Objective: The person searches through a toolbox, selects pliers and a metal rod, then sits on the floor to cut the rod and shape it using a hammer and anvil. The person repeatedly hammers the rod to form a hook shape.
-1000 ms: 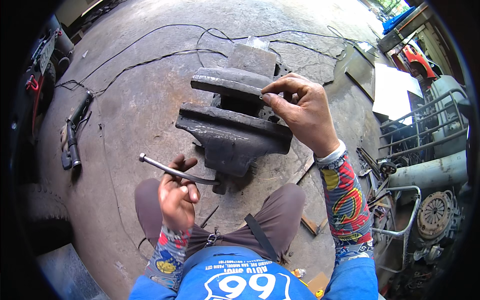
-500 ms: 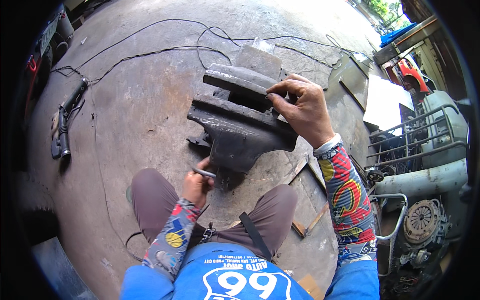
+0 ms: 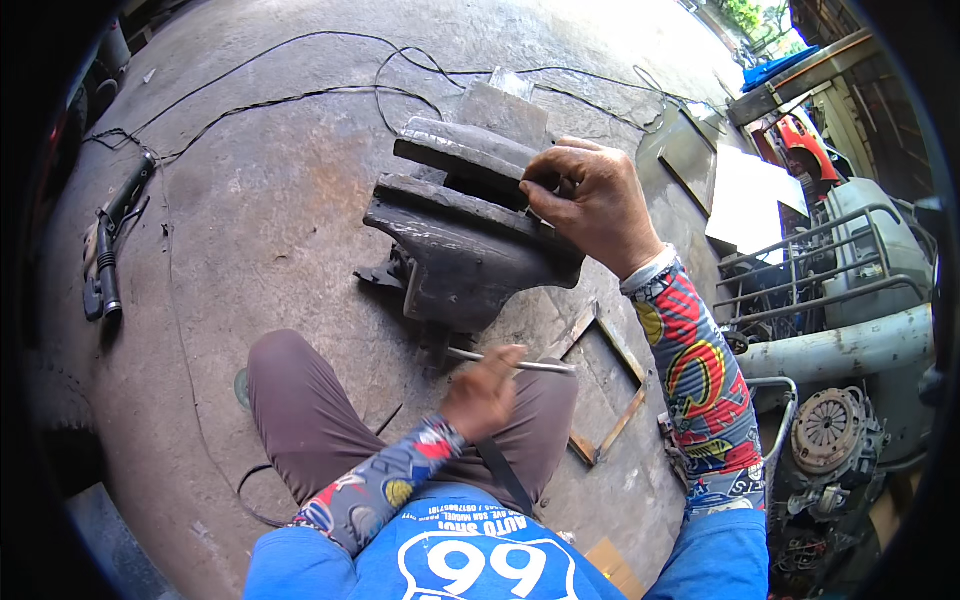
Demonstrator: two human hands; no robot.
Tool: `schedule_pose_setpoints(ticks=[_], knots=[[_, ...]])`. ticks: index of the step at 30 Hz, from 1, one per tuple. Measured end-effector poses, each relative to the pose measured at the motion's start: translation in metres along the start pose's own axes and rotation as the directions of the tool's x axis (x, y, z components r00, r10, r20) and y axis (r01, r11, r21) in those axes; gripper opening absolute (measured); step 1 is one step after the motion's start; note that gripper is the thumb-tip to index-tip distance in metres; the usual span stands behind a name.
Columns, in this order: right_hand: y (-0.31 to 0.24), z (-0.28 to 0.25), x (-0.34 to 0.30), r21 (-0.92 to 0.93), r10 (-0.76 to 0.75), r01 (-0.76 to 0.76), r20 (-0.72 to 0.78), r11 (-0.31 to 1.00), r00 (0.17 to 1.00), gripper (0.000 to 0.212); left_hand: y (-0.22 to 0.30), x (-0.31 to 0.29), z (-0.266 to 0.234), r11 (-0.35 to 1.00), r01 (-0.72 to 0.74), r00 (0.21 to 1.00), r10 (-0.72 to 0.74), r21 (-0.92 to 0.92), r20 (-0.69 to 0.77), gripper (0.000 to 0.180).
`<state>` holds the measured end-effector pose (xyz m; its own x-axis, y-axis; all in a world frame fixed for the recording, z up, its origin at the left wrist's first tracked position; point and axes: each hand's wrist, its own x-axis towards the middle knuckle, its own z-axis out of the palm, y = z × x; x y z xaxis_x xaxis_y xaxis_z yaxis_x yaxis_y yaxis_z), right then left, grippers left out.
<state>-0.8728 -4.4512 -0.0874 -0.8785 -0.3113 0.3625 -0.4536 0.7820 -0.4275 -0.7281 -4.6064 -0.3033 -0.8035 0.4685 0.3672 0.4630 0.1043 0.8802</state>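
A heavy dark bench vise (image 3: 465, 265) stands between my knees, its two jaws apart with a gap between them. My left hand (image 3: 482, 392) is at the vise handle (image 3: 545, 367), a thin metal bar sticking out to the right below the vise body. The fingers curl over the bar, slightly blurred. Over the right end of the jaws, my right hand (image 3: 590, 195) is closed in a pinch, thumb against index finger. What it pinches is hidden or too small to make out; the fingertips sit right at the gap.
Black cables (image 3: 300, 95) run across the concrete floor beyond the vise. A black tube-shaped tool (image 3: 112, 240) lies at left. On the right are an angle-iron frame (image 3: 635, 365), a white sheet (image 3: 755, 200), a metal rack (image 3: 815, 265) and a clutch plate (image 3: 828, 430).
The vise handle has swung from the left of the screw to the right, and my left hand moved right with it. My right hand stays pinched at the jaws.
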Motion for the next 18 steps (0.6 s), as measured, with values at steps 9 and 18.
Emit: schedule_pose_setpoints(ticks=[9, 18], knots=[[-0.007, 0.007, -0.002, -0.012, 0.071, -0.072, -0.059, 0.997, 0.996, 0.012, -0.004, 0.002, -0.134, 0.418, 0.168, 0.723, -0.668, -0.893, -0.176, 0.061], [-0.015, 0.000, 0.009, -0.110, 0.139, -0.131, 0.062, 0.985, 0.988, 0.012, 0.002, 0.010, -0.004, 0.975, -0.215, 0.976, 0.216, -0.053, 0.007, 0.047]])
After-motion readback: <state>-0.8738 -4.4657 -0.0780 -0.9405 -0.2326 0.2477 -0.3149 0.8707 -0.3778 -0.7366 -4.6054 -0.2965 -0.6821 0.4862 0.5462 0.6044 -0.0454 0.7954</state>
